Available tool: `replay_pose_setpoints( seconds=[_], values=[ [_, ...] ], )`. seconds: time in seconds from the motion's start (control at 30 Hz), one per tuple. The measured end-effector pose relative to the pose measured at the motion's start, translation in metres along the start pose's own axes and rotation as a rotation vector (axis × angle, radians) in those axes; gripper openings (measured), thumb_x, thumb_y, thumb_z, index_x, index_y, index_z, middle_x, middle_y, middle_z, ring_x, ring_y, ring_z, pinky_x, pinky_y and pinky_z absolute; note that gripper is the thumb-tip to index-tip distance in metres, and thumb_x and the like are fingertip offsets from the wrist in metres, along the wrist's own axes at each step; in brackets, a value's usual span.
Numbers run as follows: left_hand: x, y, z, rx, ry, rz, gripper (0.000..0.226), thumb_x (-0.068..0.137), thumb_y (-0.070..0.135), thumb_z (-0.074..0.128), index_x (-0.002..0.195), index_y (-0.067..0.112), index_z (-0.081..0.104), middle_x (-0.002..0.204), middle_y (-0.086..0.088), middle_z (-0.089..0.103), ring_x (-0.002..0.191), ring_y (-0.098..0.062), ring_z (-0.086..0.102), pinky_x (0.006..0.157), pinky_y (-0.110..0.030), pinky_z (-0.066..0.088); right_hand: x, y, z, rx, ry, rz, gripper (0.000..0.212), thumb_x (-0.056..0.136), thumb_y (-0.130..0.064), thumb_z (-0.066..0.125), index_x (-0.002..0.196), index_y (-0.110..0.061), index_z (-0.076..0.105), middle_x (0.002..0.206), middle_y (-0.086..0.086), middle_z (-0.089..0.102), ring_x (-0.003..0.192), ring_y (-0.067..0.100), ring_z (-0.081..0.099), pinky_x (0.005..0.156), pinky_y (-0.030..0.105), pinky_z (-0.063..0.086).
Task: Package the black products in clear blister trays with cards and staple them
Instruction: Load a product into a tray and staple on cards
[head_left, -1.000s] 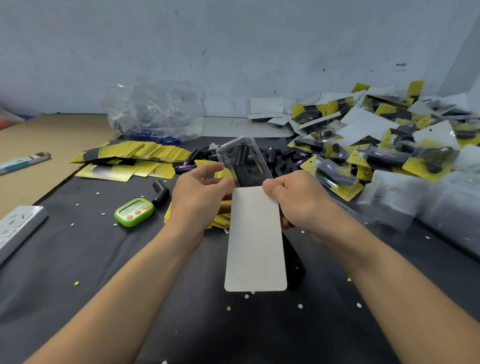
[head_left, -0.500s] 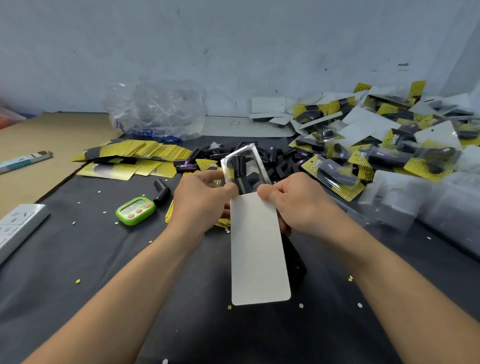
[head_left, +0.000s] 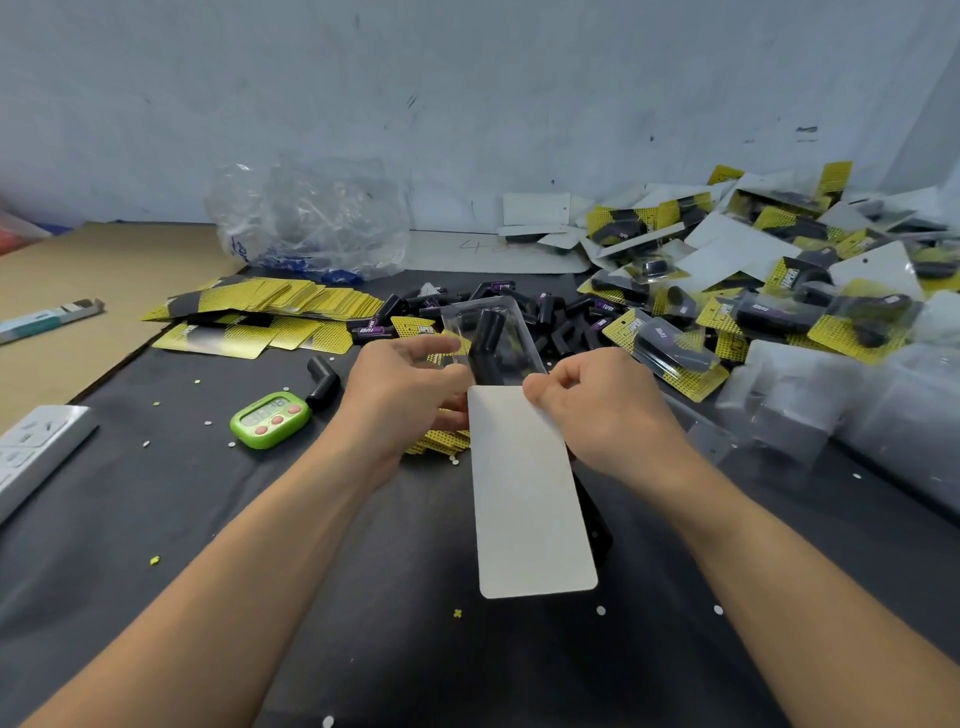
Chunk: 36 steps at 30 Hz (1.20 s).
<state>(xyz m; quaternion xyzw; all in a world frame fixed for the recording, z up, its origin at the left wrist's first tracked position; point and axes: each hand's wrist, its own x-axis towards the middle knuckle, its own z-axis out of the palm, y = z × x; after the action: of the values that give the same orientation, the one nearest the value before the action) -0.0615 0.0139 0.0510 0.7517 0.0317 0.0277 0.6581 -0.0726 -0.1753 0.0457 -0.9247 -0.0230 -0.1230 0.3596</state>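
Above the middle of the black table I hold a clear blister tray (head_left: 498, 332) with a black elbow-shaped product (head_left: 485, 348) inside. My left hand (head_left: 410, 395) grips the tray's left side. My right hand (head_left: 597, 405) pinches the top of a white-backed card (head_left: 524, 493), whose upper end meets the tray's near end. A black stapler (head_left: 597, 525) lies under the card, mostly hidden. Loose black products (head_left: 550, 312) are heaped behind the tray.
Yellow cards (head_left: 270, 312) fan out at back left beside a crumpled plastic bag (head_left: 311, 218). A green timer (head_left: 270, 418) and a lone black product (head_left: 323, 382) sit left of my hands. Finished packs (head_left: 753, 291) pile up right; empty trays (head_left: 831, 415) stack at far right. A power strip (head_left: 31, 452) lies at the left edge.
The tray tipped from upright toward flat while the card's lower end swung out toward me. Both hands stayed in nearly the same place.
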Motion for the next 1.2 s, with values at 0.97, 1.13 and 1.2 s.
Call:
replay_pose_setpoints(
  seconds=[0.97, 1.13, 1.2],
  values=[
    [-0.005, 0.000, -0.002, -0.010, -0.148, 0.113, 0.051, 0.085, -0.009, 0.067, 0.124, 0.024, 0.066, 0.076, -0.004, 0.075, 0.062, -0.020, 0.070, 0.058, -0.027, 0.059, 0.002, -0.003, -0.001, 0.036, 0.001, 0.112, 0.063, 0.095, -0.054, 0.059, 0.049, -0.015, 0.043, 0.036, -0.010, 0.036, 0.039, 0.009, 0.038, 0.043, 0.023, 0.028],
    [-0.009, 0.001, -0.003, 0.009, -0.201, 0.154, 0.056, 0.084, -0.011, 0.065, 0.131, 0.019, 0.068, 0.077, -0.009, 0.075, 0.063, -0.024, 0.066, 0.060, -0.033, 0.061, 0.005, -0.005, -0.002, 0.282, 0.023, 0.118, 0.029, 0.090, -0.064, 0.063, 0.102, -0.037, 0.062, 0.084, -0.014, 0.072, 0.086, 0.005, 0.064, 0.074, 0.033, 0.050],
    [-0.011, 0.002, -0.003, 0.033, -0.255, 0.164, 0.058, 0.084, -0.010, 0.066, 0.134, 0.019, 0.067, 0.077, -0.008, 0.074, 0.061, -0.024, 0.064, 0.059, -0.031, 0.059, 0.006, -0.008, -0.003, 0.422, 0.001, 0.158, 0.043, 0.087, -0.067, 0.065, 0.118, -0.038, 0.059, 0.080, -0.009, 0.076, 0.086, 0.011, 0.070, 0.082, 0.040, 0.056]
  ],
)
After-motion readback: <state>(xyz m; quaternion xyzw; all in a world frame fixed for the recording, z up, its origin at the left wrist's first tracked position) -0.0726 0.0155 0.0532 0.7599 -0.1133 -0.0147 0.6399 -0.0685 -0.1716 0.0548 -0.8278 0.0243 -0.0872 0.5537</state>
